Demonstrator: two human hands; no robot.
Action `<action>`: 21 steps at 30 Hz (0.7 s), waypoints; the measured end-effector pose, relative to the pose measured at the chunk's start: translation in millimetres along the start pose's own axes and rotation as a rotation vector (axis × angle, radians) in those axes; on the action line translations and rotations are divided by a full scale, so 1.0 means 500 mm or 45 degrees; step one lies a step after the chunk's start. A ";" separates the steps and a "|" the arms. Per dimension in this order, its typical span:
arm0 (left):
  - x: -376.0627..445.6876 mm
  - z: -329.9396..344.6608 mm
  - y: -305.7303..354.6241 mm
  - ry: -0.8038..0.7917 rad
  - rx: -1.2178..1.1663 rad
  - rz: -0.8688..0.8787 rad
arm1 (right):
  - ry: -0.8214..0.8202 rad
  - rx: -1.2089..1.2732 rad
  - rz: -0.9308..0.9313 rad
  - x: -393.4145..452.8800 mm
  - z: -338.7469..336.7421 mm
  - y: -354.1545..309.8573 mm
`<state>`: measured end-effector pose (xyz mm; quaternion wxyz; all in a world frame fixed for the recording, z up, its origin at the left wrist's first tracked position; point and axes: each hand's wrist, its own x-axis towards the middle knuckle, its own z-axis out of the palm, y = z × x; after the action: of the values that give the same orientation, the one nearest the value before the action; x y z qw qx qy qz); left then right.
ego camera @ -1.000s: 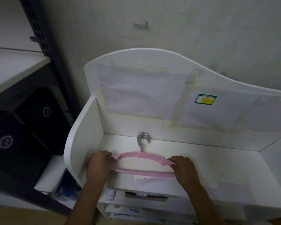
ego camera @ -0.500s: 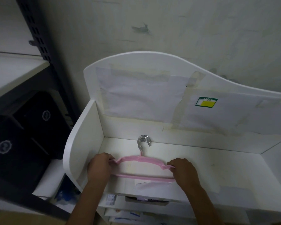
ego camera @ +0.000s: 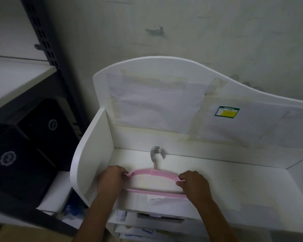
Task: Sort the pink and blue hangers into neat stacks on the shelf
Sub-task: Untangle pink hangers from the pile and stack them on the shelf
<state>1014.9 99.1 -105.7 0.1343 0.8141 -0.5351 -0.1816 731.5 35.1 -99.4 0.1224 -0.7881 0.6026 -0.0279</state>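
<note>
A stack of pink hangers lies flat on the top of the white shelf, near its left end. Their metal hooks bunch together and point toward the back panel. My left hand grips the left shoulder end of the stack. My right hand grips the right shoulder end. Both hands curl their fingers round the pink ends. No blue hanger is in view.
The shelf has a curved white back panel with taped papers and a green-yellow label, and a left side wall. Black boxes sit on a dark metal rack at the left. Lower shelves hold papers.
Both hands have stayed on the ends of the pink stack, which has barely moved on the shelf. The view has shifted slightly.
</note>
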 end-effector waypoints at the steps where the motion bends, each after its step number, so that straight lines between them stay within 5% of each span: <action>1: 0.000 0.000 0.001 0.000 0.008 0.001 | 0.005 -0.001 0.002 -0.002 -0.001 0.000; 6: 0.003 0.009 -0.017 -0.020 -0.073 0.012 | -0.009 0.155 0.007 -0.011 0.003 0.009; 11: -0.009 -0.002 -0.014 -0.133 -0.461 0.064 | 0.025 0.573 0.069 -0.040 -0.010 0.053; 17: -0.072 -0.025 0.070 0.179 -0.711 0.220 | 0.239 0.786 0.151 -0.102 -0.059 0.110; 21: -0.132 -0.029 0.162 0.152 -0.940 0.319 | 0.390 0.879 0.156 -0.159 -0.094 0.160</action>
<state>930.9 128.4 -49.3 0.4700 0.6487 -0.5202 -0.2962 625.7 84.0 -63.9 0.2907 -0.6497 0.6150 -0.3394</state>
